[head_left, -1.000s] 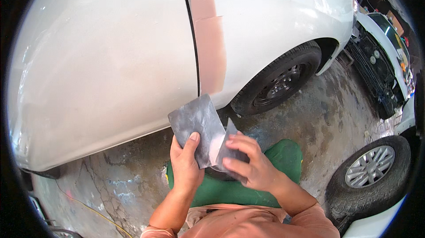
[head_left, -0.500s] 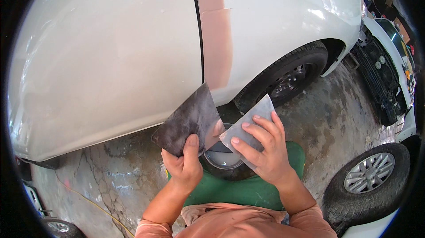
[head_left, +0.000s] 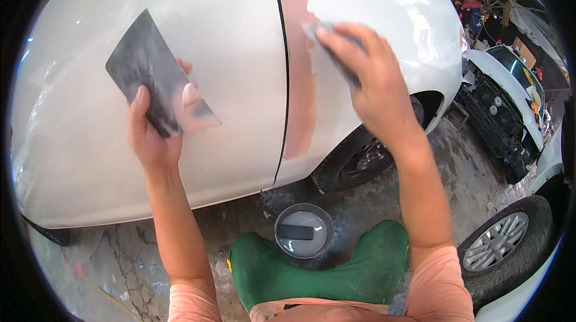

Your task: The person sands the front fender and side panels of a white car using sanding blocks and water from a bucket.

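My left hand (head_left: 153, 142) grips a thin, dark, glossy sheet (head_left: 144, 61) by its lower edge, thumb on the front, in front of the white car door (head_left: 234, 70). Whitish smears and a pinkish area near one corner mark the sheet. My right hand (head_left: 384, 88), slightly blurred, pinches a flat grey putty spreader (head_left: 343, 64). The spreader's tip is over the upper part of the pink filler patch (head_left: 300, 106) on the white panel just right of the door seam. Whether the tip touches the patch I cannot tell.
On the wet concrete floor, a round basin (head_left: 329, 243) of cloudy water holds a dark rectangular block (head_left: 296, 232), close to my green-clad knees. The car's front tyre (head_left: 327, 173) is right of it. A loose wheel (head_left: 501, 238) and a partly dismantled car (head_left: 495, 106) stand further right.
My hands have moved up and apart: the left with the sheet to the left before the door, the right with the spreader up to the pink patch. The basin has come into fuller view.
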{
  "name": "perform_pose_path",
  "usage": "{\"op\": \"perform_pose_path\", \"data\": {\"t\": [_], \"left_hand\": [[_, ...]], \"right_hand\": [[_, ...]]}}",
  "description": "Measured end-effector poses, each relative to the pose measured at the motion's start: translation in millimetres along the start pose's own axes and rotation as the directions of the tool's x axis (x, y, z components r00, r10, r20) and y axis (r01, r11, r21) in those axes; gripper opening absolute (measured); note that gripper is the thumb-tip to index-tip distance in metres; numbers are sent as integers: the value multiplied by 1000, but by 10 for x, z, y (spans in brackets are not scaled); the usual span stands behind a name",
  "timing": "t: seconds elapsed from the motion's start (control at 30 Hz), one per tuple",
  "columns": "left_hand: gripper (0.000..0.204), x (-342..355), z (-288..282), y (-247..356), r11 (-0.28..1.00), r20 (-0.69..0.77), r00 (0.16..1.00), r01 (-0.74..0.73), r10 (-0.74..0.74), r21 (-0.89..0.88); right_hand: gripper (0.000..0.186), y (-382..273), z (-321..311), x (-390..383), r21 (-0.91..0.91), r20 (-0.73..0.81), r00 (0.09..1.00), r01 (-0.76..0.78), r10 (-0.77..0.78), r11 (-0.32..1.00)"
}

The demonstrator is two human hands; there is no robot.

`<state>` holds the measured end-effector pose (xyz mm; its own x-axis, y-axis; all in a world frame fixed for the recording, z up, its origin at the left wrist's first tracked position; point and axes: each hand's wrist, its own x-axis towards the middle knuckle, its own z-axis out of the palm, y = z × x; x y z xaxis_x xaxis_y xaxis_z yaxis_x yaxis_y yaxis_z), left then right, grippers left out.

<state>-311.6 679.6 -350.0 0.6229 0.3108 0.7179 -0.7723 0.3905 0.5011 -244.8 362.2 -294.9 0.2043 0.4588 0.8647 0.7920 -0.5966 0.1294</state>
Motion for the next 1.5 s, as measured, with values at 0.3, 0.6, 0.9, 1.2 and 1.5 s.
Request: {"op": "perform_pose_path", "data": {"t": [0.3,0.6,0.9,1.2,1.5], "left_hand": [[60,145,-214,-4,999,311,950,-17,0,51],[64,131,-234,8,997,273,962,-7,-13,72],[71,134,-368,-27,997,316,948,1,-25,74],[74,153,-424,-47,988,329,944,-56,6,144],[72,203,-515,-5,982,440,898,-55,-30,180]], "right_hand": [[41,248,173,687,-217,-84,988,109,-130,970],[36,74,27,913,-155,104,991,98,-82,983],[35,6,147,906,-177,15,993,120,-120,977],[41,-20,328,549,-236,-2,994,108,-112,966],[43,40,665,-116,-322,-72,992,76,-105,944]]}}
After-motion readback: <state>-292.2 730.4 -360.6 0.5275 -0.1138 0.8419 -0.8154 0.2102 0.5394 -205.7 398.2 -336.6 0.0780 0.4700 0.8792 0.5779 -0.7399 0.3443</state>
